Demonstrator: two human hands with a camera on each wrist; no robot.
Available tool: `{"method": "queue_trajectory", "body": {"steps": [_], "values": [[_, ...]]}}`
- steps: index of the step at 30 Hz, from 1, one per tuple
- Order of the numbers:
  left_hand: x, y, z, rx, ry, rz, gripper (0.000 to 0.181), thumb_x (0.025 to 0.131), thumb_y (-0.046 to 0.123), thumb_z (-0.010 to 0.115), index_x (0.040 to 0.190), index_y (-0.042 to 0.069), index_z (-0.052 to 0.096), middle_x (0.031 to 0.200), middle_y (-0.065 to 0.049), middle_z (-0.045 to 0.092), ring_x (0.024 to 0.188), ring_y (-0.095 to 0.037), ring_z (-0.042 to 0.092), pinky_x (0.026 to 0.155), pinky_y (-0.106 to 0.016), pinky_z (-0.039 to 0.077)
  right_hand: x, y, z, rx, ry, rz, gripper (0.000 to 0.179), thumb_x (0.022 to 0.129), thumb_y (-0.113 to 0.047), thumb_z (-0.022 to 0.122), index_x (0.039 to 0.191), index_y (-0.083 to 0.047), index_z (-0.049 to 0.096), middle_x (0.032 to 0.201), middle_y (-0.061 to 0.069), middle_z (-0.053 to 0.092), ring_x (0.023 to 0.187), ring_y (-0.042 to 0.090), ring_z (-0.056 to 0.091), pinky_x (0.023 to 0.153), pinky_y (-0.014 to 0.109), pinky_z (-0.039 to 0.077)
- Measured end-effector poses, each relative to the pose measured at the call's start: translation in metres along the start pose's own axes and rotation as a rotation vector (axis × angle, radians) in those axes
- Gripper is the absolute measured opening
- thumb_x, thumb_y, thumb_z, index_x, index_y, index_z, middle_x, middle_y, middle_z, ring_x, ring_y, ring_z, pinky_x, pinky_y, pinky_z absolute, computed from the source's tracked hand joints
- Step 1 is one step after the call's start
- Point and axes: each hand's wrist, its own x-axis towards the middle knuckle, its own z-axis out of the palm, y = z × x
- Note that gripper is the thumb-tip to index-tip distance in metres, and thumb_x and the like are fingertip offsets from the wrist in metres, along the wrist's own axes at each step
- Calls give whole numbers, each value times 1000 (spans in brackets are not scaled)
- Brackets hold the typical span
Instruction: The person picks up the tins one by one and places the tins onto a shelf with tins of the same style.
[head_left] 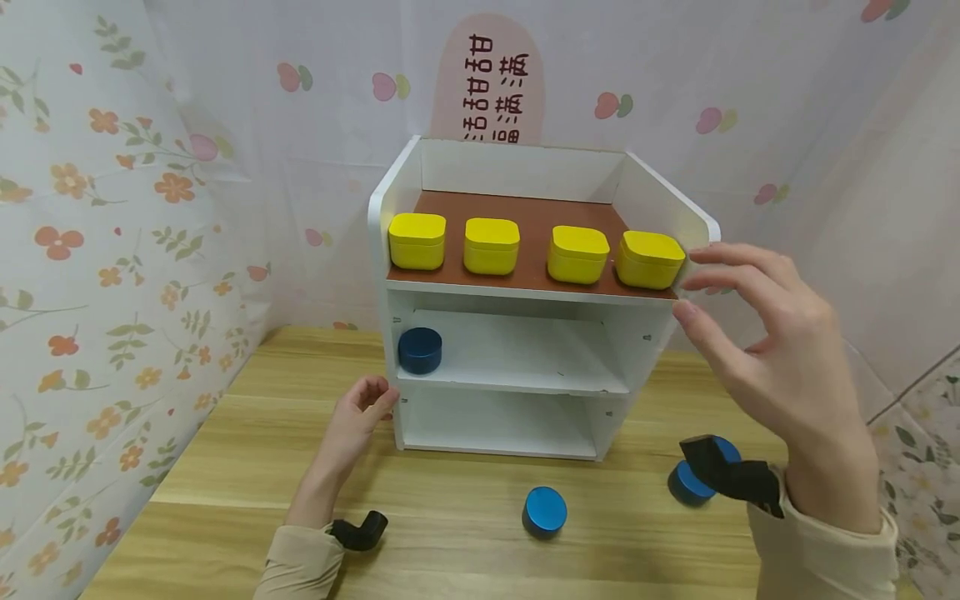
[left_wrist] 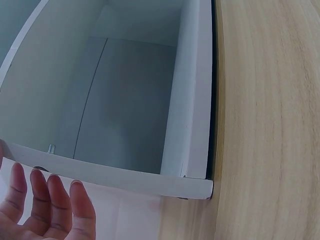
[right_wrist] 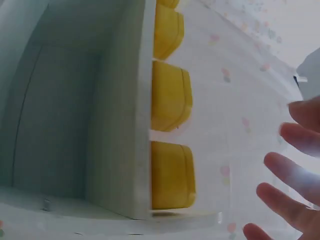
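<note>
A white shelf unit (head_left: 517, 423) stands on the wooden table, its top surface brown. Yellow rounded-square boxes (head_left: 491, 247) line the front of its top. The rightmost yellow box (head_left: 649, 260) sits beside the right side panel, also visible as the lowest yellow box (right_wrist: 172, 175) in the right wrist view. My right hand (head_left: 780, 333) is raised just right of that panel, fingers and thumb apart, holding nothing. My left hand (head_left: 358, 417) rests at the lower left side panel (left_wrist: 125, 177), its loosely bent fingers along the outside. A dark blue round tin (head_left: 420, 350) stands at the left of the middle shelf.
One blue round tin (head_left: 544, 512) stands on the table in front of the unit. Two more blue tins (head_left: 688, 485) are at the right, partly hidden by the black strap at my right wrist. A patterned cloth (head_left: 322, 150) hangs behind.
</note>
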Motion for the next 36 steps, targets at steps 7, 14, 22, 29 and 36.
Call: {"method": "queue_trajectory", "body": {"steps": [7,14,22,29,36], "values": [[-1,0,0,3,-3,-8,27,98,21,62,110,-2,52,101,-11,55,94,-19,52,86,-37,49,-41,-3,21,152,89,9,26,91,-16,67,97,9,66,117,23,62,121,23,51,103,24,37],[-2,0,0,1,-3,-16,28,98,22,62,110,-1,52,101,-11,55,94,-19,52,86,-36,49,-83,17,60,239,-33,-27,15,87,-10,70,100,-4,68,118,16,62,119,29,50,102,23,36],[-1,1,0,1,-3,-16,28,98,22,62,110,-2,52,101,-11,55,95,-19,52,86,-35,49,-115,34,94,419,-275,77,36,81,9,71,107,-15,64,121,5,60,116,20,53,98,20,40],[-1,2,-1,6,4,-26,27,98,20,62,110,-2,52,101,-11,55,95,-19,52,85,-33,49,-131,45,115,642,-470,190,32,91,3,66,115,-17,62,122,1,58,114,19,54,96,26,44],[-2,3,1,1,0,-30,26,98,19,62,110,-2,52,101,-11,55,94,-19,52,86,-36,49,-149,56,128,754,-546,160,32,91,5,64,116,-15,60,120,4,59,111,24,56,94,31,47]]}}
